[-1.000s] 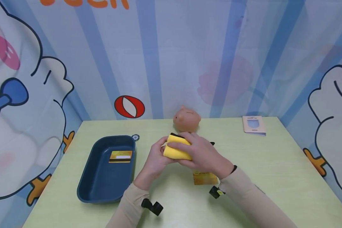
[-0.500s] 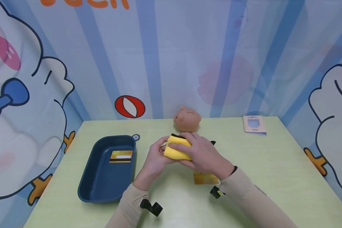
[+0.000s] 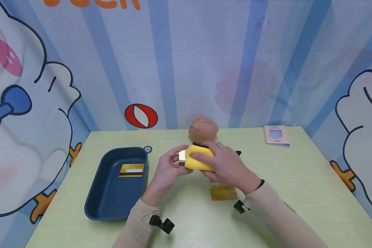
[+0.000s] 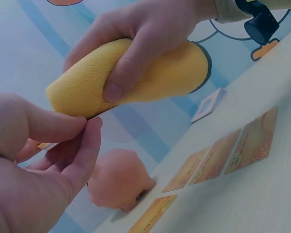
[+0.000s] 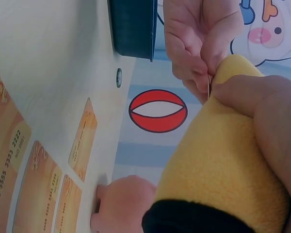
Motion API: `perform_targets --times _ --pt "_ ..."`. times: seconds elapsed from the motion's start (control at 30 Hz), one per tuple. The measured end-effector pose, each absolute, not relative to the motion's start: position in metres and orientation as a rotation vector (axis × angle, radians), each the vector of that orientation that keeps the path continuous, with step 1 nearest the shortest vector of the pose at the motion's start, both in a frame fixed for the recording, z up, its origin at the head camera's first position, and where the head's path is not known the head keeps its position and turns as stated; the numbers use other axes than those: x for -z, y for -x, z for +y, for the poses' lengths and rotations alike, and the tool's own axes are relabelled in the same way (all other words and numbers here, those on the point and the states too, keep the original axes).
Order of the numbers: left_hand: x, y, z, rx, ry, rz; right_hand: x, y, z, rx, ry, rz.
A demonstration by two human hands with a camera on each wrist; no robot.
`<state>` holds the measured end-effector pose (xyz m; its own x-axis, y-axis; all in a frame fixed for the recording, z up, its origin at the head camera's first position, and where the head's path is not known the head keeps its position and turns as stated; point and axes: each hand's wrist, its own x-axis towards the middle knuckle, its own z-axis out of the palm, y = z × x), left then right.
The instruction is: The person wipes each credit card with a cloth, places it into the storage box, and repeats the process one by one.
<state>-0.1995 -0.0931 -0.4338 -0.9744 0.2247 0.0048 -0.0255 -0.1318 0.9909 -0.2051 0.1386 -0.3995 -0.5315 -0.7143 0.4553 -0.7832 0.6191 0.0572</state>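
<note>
My right hand (image 3: pixel 227 167) grips a folded yellow cloth (image 3: pixel 198 158) with a dark edge, above the table in the head view. My left hand (image 3: pixel 168 168) pinches a thin bank card (image 3: pixel 182 157) between thumb and fingers. The card's end, with a white and a black strip, shows beside the cloth; its other part is hidden by the cloth. In the left wrist view the left fingertips (image 4: pixel 82 127) meet right under the cloth (image 4: pixel 92 73). From the right wrist the card appears edge-on as a thin line (image 5: pixel 208 87) between fingers and cloth.
A blue tray (image 3: pixel 94 193) with one gold card (image 3: pixel 131 170) stands at left, a small round disc (image 3: pixel 147 149) by its corner. Behind the hands sits a pink piggy bank (image 3: pixel 203 129). Several gold cards (image 4: pixel 252 141) lie on the table; a pale booklet (image 3: pixel 276 136) is back right.
The right hand has moved right with the yellow cloth, and the left hand slightly left. The card's end, hidden before, now shows between the left fingers and the cloth.
</note>
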Motion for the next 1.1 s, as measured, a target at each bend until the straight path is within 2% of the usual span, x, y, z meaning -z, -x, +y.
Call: perform_targets --times 0.53,1.1 --pt "0.419 0.193 -0.098 -2.301 -0.116 1.896 0.400 0.206 0.165 -0.311 -1.164 -2.406" --pt "0.417 0.191 -0.106 -2.243 -0.116 2.023 0.415 0.208 0.179 -0.420 -1.127 -2.445"
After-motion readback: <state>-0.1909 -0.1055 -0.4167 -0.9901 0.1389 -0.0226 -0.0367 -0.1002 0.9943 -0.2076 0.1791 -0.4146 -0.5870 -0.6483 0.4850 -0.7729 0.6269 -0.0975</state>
